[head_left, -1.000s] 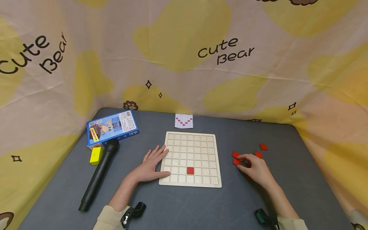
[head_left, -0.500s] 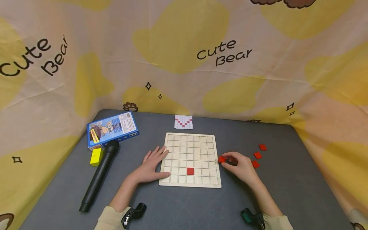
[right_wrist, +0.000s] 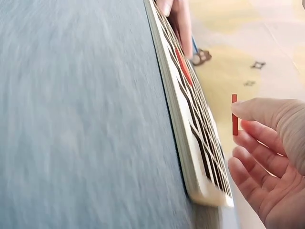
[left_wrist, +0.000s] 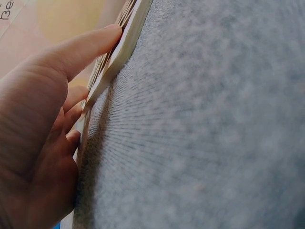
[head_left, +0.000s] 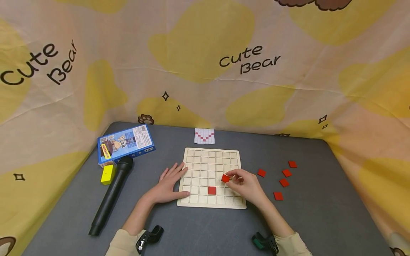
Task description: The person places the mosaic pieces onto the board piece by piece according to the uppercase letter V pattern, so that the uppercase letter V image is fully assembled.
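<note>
A pale wooden grid board point(head_left: 196, 162) lies mid-table, with one red square tile point(head_left: 212, 190) set in a cell of its second row from the front. My left hand point(head_left: 167, 184) rests along the board's left edge, fingers spread and thumb on the rim; in the left wrist view the thumb point(left_wrist: 90, 47) touches that edge. Over the board's right half, my right hand point(head_left: 246, 185) pinches another red square tile point(head_left: 225, 178) between thumb and fingertips. The right wrist view shows this held tile point(right_wrist: 234, 114) edge-on, raised above the board.
Several loose red tiles point(head_left: 286, 173) lie right of the board. Behind it stands a small card point(head_left: 204, 136) with a pink V pattern on a grid. To the left are a blue box point(head_left: 126, 142), a yellow block point(head_left: 108, 174) and a black microphone point(head_left: 110, 199).
My right hand has picked up a red tile from the right-hand group and carried it left, over the board. The left hand has stayed in place on the board's edge.
</note>
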Available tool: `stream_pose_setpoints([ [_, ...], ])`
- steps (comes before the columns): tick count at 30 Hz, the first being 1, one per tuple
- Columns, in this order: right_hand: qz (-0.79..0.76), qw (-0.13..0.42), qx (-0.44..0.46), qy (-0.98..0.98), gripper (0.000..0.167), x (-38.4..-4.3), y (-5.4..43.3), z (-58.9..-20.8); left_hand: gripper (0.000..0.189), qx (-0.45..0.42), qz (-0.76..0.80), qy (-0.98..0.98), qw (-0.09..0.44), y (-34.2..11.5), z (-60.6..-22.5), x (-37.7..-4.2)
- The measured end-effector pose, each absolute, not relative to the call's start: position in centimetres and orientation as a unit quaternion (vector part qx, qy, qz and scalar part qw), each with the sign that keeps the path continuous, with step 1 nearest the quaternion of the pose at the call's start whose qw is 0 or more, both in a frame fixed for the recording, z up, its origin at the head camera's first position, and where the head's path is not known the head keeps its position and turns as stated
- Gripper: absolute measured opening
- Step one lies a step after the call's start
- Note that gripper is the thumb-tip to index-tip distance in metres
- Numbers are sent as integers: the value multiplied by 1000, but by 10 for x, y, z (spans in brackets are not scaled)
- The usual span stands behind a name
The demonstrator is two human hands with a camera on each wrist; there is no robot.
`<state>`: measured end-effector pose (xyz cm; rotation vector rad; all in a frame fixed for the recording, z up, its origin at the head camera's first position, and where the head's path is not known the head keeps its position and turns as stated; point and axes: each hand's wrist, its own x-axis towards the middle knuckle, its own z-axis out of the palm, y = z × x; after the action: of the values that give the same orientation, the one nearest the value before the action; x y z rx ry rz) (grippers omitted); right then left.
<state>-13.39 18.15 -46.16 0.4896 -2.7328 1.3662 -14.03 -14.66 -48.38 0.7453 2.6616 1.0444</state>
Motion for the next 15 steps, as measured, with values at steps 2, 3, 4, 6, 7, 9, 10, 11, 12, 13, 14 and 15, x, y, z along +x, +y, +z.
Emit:
stream_pose_setpoints([
  [2,449,17,170,-877,25,-134,175,-462,87,251,352,897,92,-147,-484,-140],
  [3,450,15,176,-875,25,-134,171,-463,87,251,352,897,91,-147,-484,-141],
  [4,450,14,182,-874,25,-134,168,-463,87,252,353,896,91,-147,-484,-141],
  [6,447,12,194,-873,24,-135,162,-463,87,253,354,896,90,-147,-484,-141],
  [7,446,11,199,-873,24,-135,159,-464,87,252,354,896,90,-147,-484,-141],
  [9,444,7,204,-873,24,-136,154,-464,87,253,354,896,91,-147,-484,-141],
  [10,444,4,207,-872,24,-137,151,-464,87,252,355,895,91,-147,-484,-141],
  [11,444,1,208,-872,24,-137,149,-464,88,252,355,895,91,-147,-484,-141],
  [12,443,-1,209,-872,25,-138,146,-465,88,252,355,895,92,-147,-484,-141],
  [13,441,-3,210,-873,25,-138,144,-465,88,252,354,896,92,-147,-485,-141],
  [14,439,-4,211,-873,25,-139,141,-465,88,252,354,896,93,-147,-485,-141],
  [15,437,-4,213,-874,24,-140,139,-465,87,252,354,896,93,-147,-485,-141],
])
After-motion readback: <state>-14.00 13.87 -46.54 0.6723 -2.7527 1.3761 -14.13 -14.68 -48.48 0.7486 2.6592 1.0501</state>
